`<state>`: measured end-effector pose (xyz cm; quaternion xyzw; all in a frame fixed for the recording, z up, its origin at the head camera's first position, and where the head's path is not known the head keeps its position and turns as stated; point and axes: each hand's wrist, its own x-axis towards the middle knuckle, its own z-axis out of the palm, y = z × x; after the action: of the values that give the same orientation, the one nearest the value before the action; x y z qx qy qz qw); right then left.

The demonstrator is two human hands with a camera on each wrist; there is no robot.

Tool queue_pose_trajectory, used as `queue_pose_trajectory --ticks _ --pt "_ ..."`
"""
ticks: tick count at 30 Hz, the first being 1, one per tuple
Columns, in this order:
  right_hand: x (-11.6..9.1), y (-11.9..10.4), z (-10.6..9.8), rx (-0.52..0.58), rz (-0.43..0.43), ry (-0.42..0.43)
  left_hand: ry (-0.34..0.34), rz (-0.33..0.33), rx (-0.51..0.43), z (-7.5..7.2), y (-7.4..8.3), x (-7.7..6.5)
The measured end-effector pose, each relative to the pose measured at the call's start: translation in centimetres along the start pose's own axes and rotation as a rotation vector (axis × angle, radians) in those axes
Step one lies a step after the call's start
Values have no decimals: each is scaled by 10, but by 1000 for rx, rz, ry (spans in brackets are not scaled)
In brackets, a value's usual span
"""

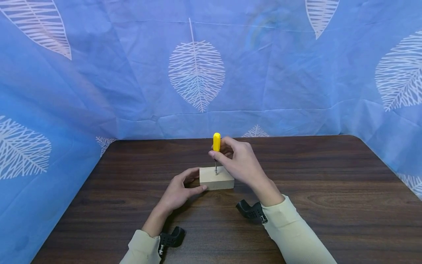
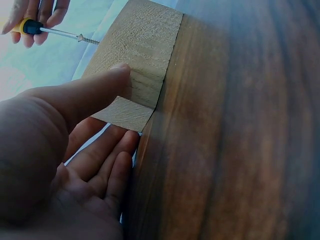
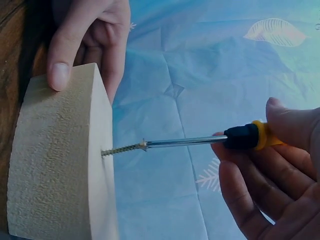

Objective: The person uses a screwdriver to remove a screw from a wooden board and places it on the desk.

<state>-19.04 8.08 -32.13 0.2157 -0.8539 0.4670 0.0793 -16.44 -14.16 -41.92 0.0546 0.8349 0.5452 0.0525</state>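
Note:
A pale wooden block [image 1: 215, 184] lies flat on the table. My left hand [image 1: 176, 192] holds it at its left end, the thumb on the front face and the fingers behind. A screw [image 3: 122, 149] stands in the block's top, most of its thread showing above the wood. The tip of a screwdriver [image 1: 216, 142] with a yellow and black handle meets the screw's head. My right hand [image 1: 242, 161] grips that handle between thumb and fingers, holding it upright over the block. In the right wrist view the screw leans slightly from the shaft's line.
The dark wood-grain table [image 1: 313, 176] reaches out on both sides of the block. Behind it hangs a blue cloth [image 1: 138, 73] with white leaf prints. Black wrist mounts [image 1: 173, 237] sit beneath both sleeves, close above the tabletop.

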Motion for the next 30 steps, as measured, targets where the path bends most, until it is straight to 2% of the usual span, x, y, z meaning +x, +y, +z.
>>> queue_pose_trajectory --ticks 25,30 --pt "2 1 -1 -35 -36 -6 6 -10 -6 0 0 1" --pt "2 1 -2 -23 -13 -9 5 -8 1 0 0 1"
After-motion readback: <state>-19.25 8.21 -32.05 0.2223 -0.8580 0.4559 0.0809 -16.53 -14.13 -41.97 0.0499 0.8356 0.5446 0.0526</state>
